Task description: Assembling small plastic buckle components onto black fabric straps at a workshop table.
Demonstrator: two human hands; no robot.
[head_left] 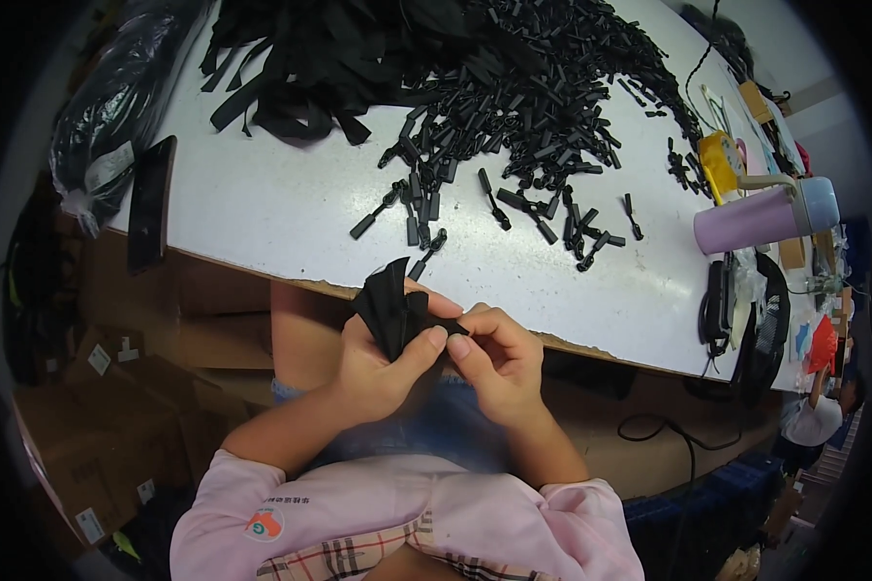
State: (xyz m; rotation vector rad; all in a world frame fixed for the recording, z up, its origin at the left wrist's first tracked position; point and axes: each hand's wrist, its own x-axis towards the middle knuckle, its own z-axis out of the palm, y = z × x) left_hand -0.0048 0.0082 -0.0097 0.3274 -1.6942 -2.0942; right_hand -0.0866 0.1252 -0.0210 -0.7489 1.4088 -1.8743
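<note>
My left hand grips a bunch of black fabric strips that fan up from the fist, just below the table's near edge. My right hand meets it from the right, thumb and forefinger pinched on a small black piece at the strips' end. On the white table above lies a big pile of black plastic zipper pulls, with loose ones scattered toward me. A heap of black straps sits at the far left of the table.
A black phone lies at the table's left edge beside a black plastic bag. A lilac bottle, a yellow object and black cables sit at right. Cardboard boxes stand on the floor at left. Another person is at far right.
</note>
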